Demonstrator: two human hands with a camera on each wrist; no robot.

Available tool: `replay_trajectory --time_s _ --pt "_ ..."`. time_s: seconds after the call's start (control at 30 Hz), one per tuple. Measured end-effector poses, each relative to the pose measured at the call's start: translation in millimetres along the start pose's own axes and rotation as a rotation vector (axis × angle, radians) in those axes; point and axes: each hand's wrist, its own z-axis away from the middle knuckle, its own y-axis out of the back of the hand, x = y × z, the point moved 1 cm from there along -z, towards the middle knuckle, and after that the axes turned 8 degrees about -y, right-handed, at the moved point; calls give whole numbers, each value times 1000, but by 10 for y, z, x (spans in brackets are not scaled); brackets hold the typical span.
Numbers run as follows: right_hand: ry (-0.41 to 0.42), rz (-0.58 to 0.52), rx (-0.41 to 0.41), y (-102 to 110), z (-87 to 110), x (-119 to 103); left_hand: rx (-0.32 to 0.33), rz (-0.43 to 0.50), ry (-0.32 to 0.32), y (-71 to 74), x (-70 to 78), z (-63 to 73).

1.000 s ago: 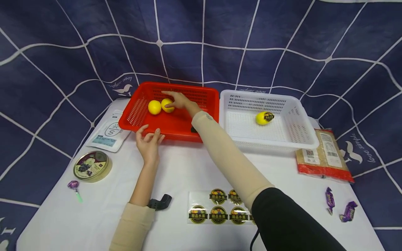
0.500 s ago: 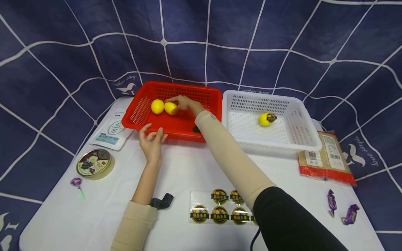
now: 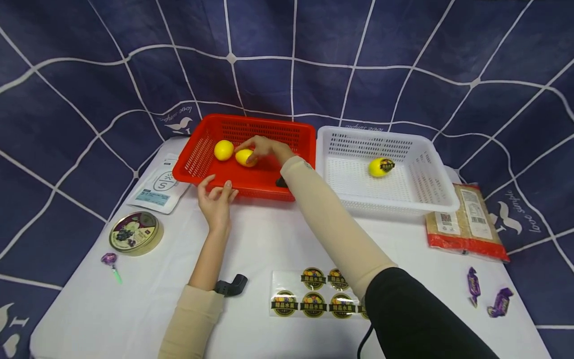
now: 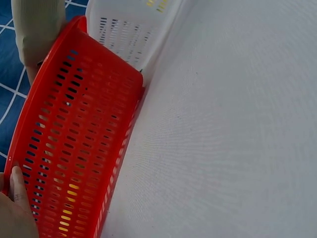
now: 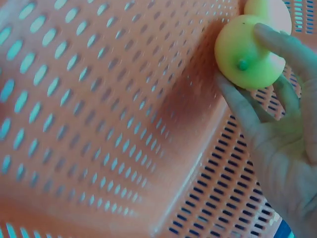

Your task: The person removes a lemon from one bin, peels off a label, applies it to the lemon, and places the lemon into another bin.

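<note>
The right grip (image 3: 264,146) has thumb and fingers bent round a lemon (image 3: 244,158), parted only as wide as the fruit, with its stalk nub turned to the right wrist camera. This lemon is inside the red basket (image 3: 264,193), low towards its floor. Just left of the grip sits the second lemon (image 3: 223,149); I cannot tell whether the two touch. Behind the grip rises the basket's slotted far wall; bare red floor lies on the near side of the fingertips and under the wrist, so there is some room within the walls towards the near rim, while the left side is taken up by the second lemon.

The left grip (image 3: 216,202) is nearly closed on that near rim, thumb against the outer wall. Just beyond the basket's right edge, close alongside, the white basket (image 3: 385,202) holds a labelled lemon (image 3: 380,167), well right of the right grip, with wide floor about it. On the surface (image 3: 251,227), an open stretch runs from the near rim back to the sticker sheet (image 3: 313,304), below the right forearm. Left of the left grip are a pouch (image 3: 154,192), right by the basket's corner, and a tin (image 3: 136,233).
</note>
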Motion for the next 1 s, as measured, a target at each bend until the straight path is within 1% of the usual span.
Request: replay_trajectory --time_s 0.1,0.17,0.23,0.27,0.37,0.43,0.5,0.63,0.7,0.8,0.9,0.97,1.0 --pt "18 -41 -22 76 113 14 -1 -1 3 -27 -24 18" --pt "39 -106 -21 165 217 -10 -7 0 4 -52 -40 27" --pt "87 -165 -4 282 353 -81 -12 2 0 -80 -51 32" --pt "124 -192 8 345 435 -135 -15 2 -5 -91 -57 34" --pt "249 -255 44 502 783 -393 -10 5 -9 -106 -60 40" --pt "322 -268 76 561 1077 -582 -10 7 2 -104 -50 48" --pt "391 -263 115 568 1404 -757 -17 5 19 -97 -24 60" --pt "512 -197 205 467 2023 -958 -38 0 33 -84 61 78" --pt "578 -154 236 375 2311 -994 -40 -9 33 -70 99 83" --pt "634 -109 265 219 2713 -976 -39 -21 38 -50 121 72" --pt "644 -26 319 65 3052 -859 -49 -30 33 -56 103 27" --pt "610 17 341 -68 3226 -725 -50 -27 31 -37 62 11" --pt "579 33 349 -137 3302 -646 -49 -26 31 -32 41 4"
